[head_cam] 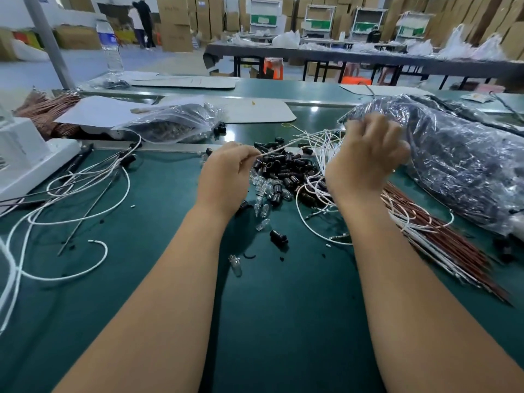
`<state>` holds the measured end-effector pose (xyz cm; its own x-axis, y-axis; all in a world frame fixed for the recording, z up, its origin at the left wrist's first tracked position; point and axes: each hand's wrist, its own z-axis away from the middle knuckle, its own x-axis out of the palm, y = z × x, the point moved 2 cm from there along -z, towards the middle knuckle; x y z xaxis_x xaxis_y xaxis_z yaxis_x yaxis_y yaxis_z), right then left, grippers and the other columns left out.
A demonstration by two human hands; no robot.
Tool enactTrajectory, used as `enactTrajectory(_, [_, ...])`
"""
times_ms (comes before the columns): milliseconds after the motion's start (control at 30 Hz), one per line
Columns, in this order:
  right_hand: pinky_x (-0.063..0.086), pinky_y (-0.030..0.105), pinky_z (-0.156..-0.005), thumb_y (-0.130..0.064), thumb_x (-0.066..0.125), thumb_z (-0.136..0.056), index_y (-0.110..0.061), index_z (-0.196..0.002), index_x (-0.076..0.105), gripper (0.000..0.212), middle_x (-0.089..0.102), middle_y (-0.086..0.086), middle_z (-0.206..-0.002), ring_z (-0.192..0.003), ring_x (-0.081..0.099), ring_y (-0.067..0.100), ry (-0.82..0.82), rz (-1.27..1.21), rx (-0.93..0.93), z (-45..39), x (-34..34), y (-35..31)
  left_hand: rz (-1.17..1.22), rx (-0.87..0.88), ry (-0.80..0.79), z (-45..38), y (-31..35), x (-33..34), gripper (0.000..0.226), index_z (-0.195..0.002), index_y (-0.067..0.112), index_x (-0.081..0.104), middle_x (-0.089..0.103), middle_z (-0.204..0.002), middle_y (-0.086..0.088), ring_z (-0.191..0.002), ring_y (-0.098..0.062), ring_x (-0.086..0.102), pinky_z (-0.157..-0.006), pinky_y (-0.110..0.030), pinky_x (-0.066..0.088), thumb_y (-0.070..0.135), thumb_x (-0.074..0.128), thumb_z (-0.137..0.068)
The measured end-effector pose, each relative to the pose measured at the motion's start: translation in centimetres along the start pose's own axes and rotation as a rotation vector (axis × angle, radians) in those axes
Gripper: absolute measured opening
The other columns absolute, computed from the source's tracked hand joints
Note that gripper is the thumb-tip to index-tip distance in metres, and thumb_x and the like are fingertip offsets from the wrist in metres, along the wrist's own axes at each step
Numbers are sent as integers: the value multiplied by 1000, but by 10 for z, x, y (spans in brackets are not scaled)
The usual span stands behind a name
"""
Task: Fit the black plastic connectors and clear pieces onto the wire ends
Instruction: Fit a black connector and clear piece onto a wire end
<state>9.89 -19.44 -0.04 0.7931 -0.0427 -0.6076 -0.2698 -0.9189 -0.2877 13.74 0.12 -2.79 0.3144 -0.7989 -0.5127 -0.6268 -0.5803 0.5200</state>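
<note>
My left hand (pixel 226 174) pinches the end of a white wire (pixel 279 148) that runs up and right over a pile of black plastic connectors (pixel 286 168). Clear pieces (pixel 266 188) lie at the pile's near edge, with a few loose ones and a single black connector (pixel 278 238) closer to me. My right hand (pixel 365 163) is curled round a bunch of white wires (pixel 317 137) whose ends fan out to the left. What the fingertips hold is hidden behind the hand.
Loose white wires (pixel 85 194) sprawl on the green mat at left beside a white machine (pixel 25 154). A big plastic bag (pixel 459 154) lies at right over brown and white wires (pixel 442 251). A smaller bag (pixel 175 123) sits behind the pile.
</note>
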Motion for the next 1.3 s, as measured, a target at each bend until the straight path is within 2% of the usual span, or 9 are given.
enactTrajectory(200, [21, 35, -88, -20, 44, -95, -17, -100, 66, 23, 65, -1, -99, -100, 50, 22, -195, -214, -598, 25, 9, -50, 101, 52, 53, 2, 13, 2, 16, -102, 11, 76, 72, -87, -4, -81, -20, 63, -74, -28, 49, 15, 64, -90])
enactTrajectory(467, [11, 29, -75, -7, 50, -91, -18, -82, 64, 21, 57, -8, -73, -79, 48, 19, -77, -194, -250, 12, 11, -20, 165, -232, 42, -3, -3, -18, 9, -91, 10, 74, 68, -73, 0, -62, -6, 57, -62, -17, 49, 16, 67, -89])
enactTrajectory(667, [17, 34, -82, -17, 43, -97, -18, -83, 62, 23, 54, -8, -71, -71, 45, 18, -135, -208, -229, 15, 15, -19, -56, -338, -727, -8, 3, -30, 26, -81, 22, 73, 69, -68, 9, -58, 0, 61, -56, -17, 49, 46, 80, -71])
enactTrajectory(767, [18, 35, -81, -18, 41, -98, -17, -85, 61, 24, 58, -4, -74, -76, 48, 20, -167, -230, -219, 16, 14, -21, -124, -377, -891, -5, 6, -31, 16, -83, 27, 74, 64, -67, 15, -67, -5, 61, -52, -17, 47, 33, 83, -72])
enactTrajectory(867, [17, 33, -75, -24, 44, -101, -18, -92, 65, 24, 59, -6, -78, -79, 51, 20, -206, -302, -249, 17, 14, -22, -15, -401, -808, -4, 3, -34, 13, -84, 23, 75, 69, -83, 4, -76, -11, 66, -54, -12, 50, 16, 81, -75])
enactTrajectory(1000, [22, 31, -75, -27, 53, -98, -21, -99, 70, 18, 67, -5, -82, -82, 57, 18, -243, -394, -284, 18, 11, -26, 253, -427, -452, -2, -1, -30, 24, -97, 16, 74, 73, -91, -3, -82, -12, 69, -77, -21, 56, 9, 80, -76])
enactTrajectory(1100, [37, 37, -90, -21, 61, -93, -17, -96, 73, 13, 67, -4, -79, -82, 59, 20, -274, -558, -236, 20, 9, -33, 433, -462, -214, 2, -3, -22, 31, -106, 1, 69, 71, -96, -14, -82, -16, 66, -78, -16, 55, -4, 76, -76])
enactTrajectory(1167, [44, 49, -90, -17, 64, -92, -14, -98, 74, 13, 69, 4, -86, -88, 60, 24, -326, -651, -207, 21, 8, -38, 455, -472, -150, 6, -5, -18, 27, -105, 1, 70, 71, -97, -17, -82, -17, 65, -78, -14, 54, -9, 70, -80])
enactTrajectory(1300, [45, 49, -90, -15, 66, -90, -12, -101, 75, 15, 67, 7, -91, -93, 58, 27, -353, -699, -185, 21, 6, -42, 473, -477, -97, 7, -9, -15, 34, -110, 11, 68, 69, -100, -12, -72, -16, 62, -72, -20, 57, -9, 67, -82])
